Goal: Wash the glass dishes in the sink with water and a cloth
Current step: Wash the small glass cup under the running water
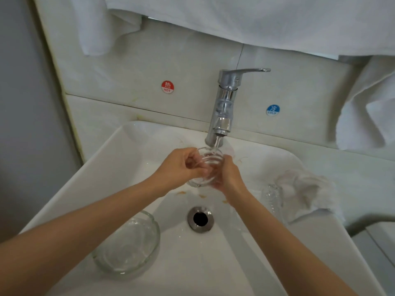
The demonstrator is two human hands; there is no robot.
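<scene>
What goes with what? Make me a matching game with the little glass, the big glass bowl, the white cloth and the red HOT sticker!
Things:
1. little glass
2. big glass bowl
3. white cloth
4. red HOT sticker

Places:
A. on the wall, left of the tap
B. held by the left hand and right hand under the running water
C. in the sink, near left corner
D. crumpled at the sink's right side

Pairs: 1-B, 2-C, 3-D, 4-A.
</scene>
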